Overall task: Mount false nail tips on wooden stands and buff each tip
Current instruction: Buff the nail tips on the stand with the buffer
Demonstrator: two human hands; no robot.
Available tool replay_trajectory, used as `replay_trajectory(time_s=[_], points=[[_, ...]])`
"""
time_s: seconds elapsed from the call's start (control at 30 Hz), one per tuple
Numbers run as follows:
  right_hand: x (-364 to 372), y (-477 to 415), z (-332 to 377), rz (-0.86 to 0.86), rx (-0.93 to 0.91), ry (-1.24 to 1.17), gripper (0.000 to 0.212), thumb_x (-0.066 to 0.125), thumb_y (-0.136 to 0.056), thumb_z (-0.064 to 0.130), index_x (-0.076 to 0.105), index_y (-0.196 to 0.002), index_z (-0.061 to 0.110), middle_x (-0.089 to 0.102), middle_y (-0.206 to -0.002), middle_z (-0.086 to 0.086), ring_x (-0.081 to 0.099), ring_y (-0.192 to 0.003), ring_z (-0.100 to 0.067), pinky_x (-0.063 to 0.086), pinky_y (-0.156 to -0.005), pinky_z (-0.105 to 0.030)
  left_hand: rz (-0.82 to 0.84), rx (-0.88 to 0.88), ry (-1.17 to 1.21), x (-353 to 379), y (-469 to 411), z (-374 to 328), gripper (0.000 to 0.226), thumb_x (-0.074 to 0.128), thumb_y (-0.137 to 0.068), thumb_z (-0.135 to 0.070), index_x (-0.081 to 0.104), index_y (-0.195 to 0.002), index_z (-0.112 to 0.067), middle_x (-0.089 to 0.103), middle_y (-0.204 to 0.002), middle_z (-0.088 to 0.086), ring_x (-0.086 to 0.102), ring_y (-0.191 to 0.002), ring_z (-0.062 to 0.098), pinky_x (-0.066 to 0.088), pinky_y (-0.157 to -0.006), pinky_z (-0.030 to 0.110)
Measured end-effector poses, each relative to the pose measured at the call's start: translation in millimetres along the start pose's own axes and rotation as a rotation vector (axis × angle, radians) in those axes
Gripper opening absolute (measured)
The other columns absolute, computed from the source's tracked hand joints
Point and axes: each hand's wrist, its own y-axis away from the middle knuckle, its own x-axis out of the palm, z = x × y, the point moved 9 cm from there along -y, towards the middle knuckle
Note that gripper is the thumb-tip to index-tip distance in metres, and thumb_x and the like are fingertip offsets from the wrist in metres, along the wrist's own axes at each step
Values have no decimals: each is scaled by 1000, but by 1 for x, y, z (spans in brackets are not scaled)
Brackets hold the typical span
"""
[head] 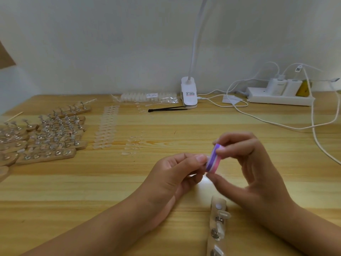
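false nail tip (207, 160) sat pinched in the curled fingertips of the left hand (177, 174), centre of frame, and was mostly hidden, so its shape could not be made out. right hand (254, 167) gripped a purple-and-pink buffer block (214, 158) between thumb and forefingers, with its face against the tip.

risks, as judged:
- tip was small and held only by a pinch. a firm stroke could flick it out among the loose tips (131, 145) on the table, where a clear piece would be hard to find.
- uneven pressure could thin one side more than the other.
- right wrist hung close over the wooden stand (217, 224) at lower centre-right, which carried mounted tips. a dropped wrist could knock them off.

surface: pale wood-grain table (92, 191). at left, a cluster of stands (46, 137) with metal holders, and strips of unmounted tips (107, 126) just beside it. along the back edge were a bag of tips (149, 97), black tweezers (168, 109) and a white clip lamp (189, 93). a power strip (276, 98) with chargers sat at upper right, its cables (276, 124) trailing over the table. plain pale wall behind.
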Motion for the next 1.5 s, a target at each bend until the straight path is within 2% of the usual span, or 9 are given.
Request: replay_trajectory(time_s=[0.27, 0.4, 0.63, 0.73, 0.9, 1.07, 1.2, 1.33, 1.5], points=[[-3, 0, -1, -12, 20, 2, 34, 73, -79, 21, 52, -106, 22, 52, -116, 0, 58, -109, -26, 51, -88, -43, 9, 7, -12, 0, 0, 0, 27, 75, -67, -35, 75, -81, -12, 64, -75, -2, 55, -70, 7, 51, -71, 16], [5, 2, 7, 34, -31, 27, 35, 73, -80, 20, 53, -108, 24, 52, -117, 2, 58, -111, -25, 49, -91, -36, -9, 8, -7, -1, 0, 0, 38, 75, -66, -36, 70, -87, -5, 63, -74, -1, 57, -71, 7, 51, -69, 17], [4, 1, 4, 4, 23, -70, 44, 73, -77, 15, 49, -114, 22, 55, -118, 4, 60, -112, -24, 50, -91, -27, -23, -7, 0, -1, 0, 1, 26, 72, -74, -28, 69, -88, -5, 64, -73, -2, 57, -69, 6, 51, -69, 17], [-1, 1, -5, -4, 106, -105, 41, 71, -79, 18, 55, -116, 21, 61, -120, 7, 60, -116, -23, 50, -97, -32, -24, -6, 19, -2, -1, 0, 20, 76, -69, -29, 74, -79, -12, 67, -75, -1, 57, -71, 6, 52, -71, 17], [-2, 4, -3, 53, 128, -48, 43, 63, -84, 16, 57, -126, 23, 64, -128, 11, 58, -124, -17, 44, -103, -29, -8, 1, 25, -2, 0, 0, 31, 76, -64, -36, 75, -82, -11, 69, -78, 1, 58, -71, 7, 52, -71, 16], [1, 5, -12, 74, 241, -166, 40, 57, -87, 19, 61, -126, 29, 65, -129, 10, 57, -126, -18, 42, -106, -37, 17, 15, -23, 2, 1, -1, 28, 74, -68, -36, 76, -84, -13, 69, -79, 0, 60, -74, 6, 51, -72, 16], [2, 7, -9, 95, 242, -187, 40, 53, -88, 18, 61, -126, 26, 65, -129, 9, 56, -126, -18, 42, -105, -33, 34, 14, -31, 1, 1, 0, 29, 74, -68, -37, 76, -85, -13, 68, -78, -1, 58, -75, 6, 51, -73, 17], [6, 5, -10, 116, 255, -180, 41, 49, -89, 18, 58, -129, 21, 65, -127, 13, 58, -122, -10, 42, -100, -19, 52, 7, -55, 4, 1, 0, 32, 74, -69, -37, 78, -90, -13, 69, -80, -2, 59, -76, 6, 50, -74, 16], [5, 6, -8, 120, 241, -180, 42, 47, -91, 19, 56, -132, 17, 65, -129, 10, 58, -123, -13, 43, -102, -23, 67, 11, -94, 5, 2, 0, 28, 74, -69, -39, 78, -88, -19, 70, -80, -4, 58, -79, 7, 50, -75, 17]])
